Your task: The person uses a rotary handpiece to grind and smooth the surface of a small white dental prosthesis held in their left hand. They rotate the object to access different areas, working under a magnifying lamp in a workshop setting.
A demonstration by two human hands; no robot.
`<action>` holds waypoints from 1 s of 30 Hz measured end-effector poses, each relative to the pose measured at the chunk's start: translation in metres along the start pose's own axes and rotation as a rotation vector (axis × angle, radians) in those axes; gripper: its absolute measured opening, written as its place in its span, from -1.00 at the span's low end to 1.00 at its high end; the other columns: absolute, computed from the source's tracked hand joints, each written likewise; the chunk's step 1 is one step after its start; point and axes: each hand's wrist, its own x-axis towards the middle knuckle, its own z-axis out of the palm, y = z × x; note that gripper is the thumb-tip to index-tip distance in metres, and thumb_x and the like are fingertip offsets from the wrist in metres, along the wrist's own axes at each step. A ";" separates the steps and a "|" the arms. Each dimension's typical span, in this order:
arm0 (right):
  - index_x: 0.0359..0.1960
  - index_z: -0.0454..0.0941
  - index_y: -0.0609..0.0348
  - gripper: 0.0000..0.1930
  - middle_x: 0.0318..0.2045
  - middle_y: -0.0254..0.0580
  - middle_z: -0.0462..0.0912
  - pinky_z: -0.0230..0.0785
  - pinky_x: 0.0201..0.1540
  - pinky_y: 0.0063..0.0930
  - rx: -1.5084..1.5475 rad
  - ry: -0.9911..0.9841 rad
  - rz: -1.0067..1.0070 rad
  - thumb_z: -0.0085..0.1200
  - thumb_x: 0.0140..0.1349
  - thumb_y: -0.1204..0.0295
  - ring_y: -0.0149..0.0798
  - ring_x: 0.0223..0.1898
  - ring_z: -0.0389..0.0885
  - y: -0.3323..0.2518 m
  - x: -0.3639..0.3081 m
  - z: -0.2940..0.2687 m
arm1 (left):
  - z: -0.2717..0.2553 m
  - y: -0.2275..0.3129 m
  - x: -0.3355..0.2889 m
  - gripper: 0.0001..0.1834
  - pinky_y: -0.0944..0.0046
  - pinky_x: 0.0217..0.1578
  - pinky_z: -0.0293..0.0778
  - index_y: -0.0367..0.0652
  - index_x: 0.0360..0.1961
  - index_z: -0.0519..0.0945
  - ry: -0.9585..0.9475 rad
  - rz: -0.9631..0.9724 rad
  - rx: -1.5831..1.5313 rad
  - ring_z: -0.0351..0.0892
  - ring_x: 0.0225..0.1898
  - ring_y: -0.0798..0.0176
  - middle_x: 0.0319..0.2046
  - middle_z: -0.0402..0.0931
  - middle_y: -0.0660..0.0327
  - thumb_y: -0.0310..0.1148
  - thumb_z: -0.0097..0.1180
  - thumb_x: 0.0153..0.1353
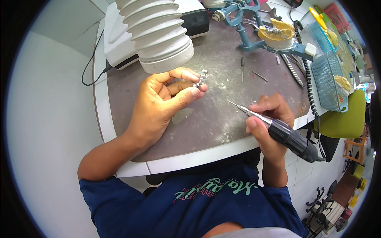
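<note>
Between the thumb and fingers of my left hand [162, 97] is a small grey metal dental bridge [201, 78], held up under the mouth of a white ribbed suction hose [168, 51]. My right hand [274, 125] grips a black and silver dental handpiece [281, 133] like a pen. Its thin bur [232, 102] points left toward the bridge, with a gap between them. A loose bur with a dark head [243, 69] and a second thin bur [260, 76] lie on the dusty brown mat [190, 127].
A blue articulator [248, 37] bears a yellow dental cast [278, 31] at the back right. Beside it are a coiled black cord [311, 95], metal tools [293, 71] and a blue basket [327, 81]. A white machine [123, 39] stands behind the hose. Pale dust covers the mat's middle.
</note>
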 end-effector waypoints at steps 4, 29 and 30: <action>-0.26 0.49 0.21 -0.79 -0.50 -0.33 0.48 0.19 -0.41 -0.61 -0.063 -0.071 -0.028 0.24 0.08 0.64 -0.54 -0.48 0.40 -0.003 -0.001 -0.002 | -0.001 0.002 0.002 -0.85 0.30 0.03 0.51 -0.29 -0.18 0.52 0.051 -0.020 0.009 0.58 -0.02 0.24 -0.02 0.42 0.13 -0.62 0.13 0.22; -0.41 0.50 0.26 -0.76 -0.54 -0.14 0.56 0.60 -0.41 -0.35 -0.298 -0.566 -0.735 0.35 -0.09 0.60 0.06 -0.30 0.73 0.011 0.120 0.017 | -0.014 0.014 0.004 -0.88 0.33 -0.20 0.58 -0.37 -0.18 0.55 0.133 -0.156 0.023 0.65 -0.30 0.34 -0.35 0.65 0.13 -0.58 0.11 0.26; -0.42 0.50 0.26 -0.76 -0.55 -0.14 0.55 0.61 -0.40 -0.34 -0.288 -0.573 -0.727 0.35 -0.09 0.59 0.07 -0.29 0.73 0.012 0.120 0.016 | -0.014 0.013 0.005 -0.88 0.33 -0.21 0.59 -0.37 -0.19 0.55 0.130 -0.156 0.016 0.65 -0.32 0.35 -0.37 0.65 0.13 -0.58 0.11 0.26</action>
